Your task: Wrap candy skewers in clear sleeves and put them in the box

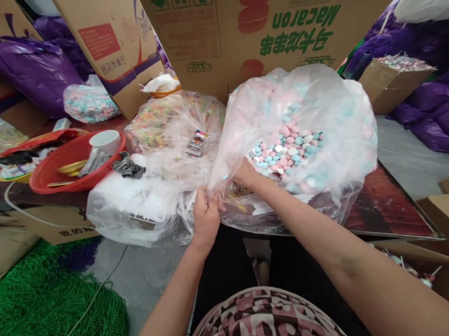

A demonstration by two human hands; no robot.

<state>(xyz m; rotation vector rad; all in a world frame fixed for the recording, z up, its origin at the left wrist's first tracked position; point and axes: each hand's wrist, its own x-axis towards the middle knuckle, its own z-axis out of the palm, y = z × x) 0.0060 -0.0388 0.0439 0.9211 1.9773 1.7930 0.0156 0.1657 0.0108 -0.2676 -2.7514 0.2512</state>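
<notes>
A large clear plastic bag [336, 125] full of pink, blue and white candies [289, 146] lies open on the dark red table. My left hand [206, 212] pinches the bag's edge at its lower left. Inside the opening, left of the candies, is my right hand [247, 176]; its fingertips are hidden, so its grip is unclear. White sticks or cards [263, 206] lie under the bag near my right wrist. To the left, a clear bag of colourful candies [153, 124] has a small dark packet [196, 143] on top.
A red basket [42, 174] holding a white cup [104, 141] stands at the left. Behind the bags rises a large cardboard box [217, 41]. Green netting [65, 299] covers the floor at lower left. An open carton [444, 276] is at lower right.
</notes>
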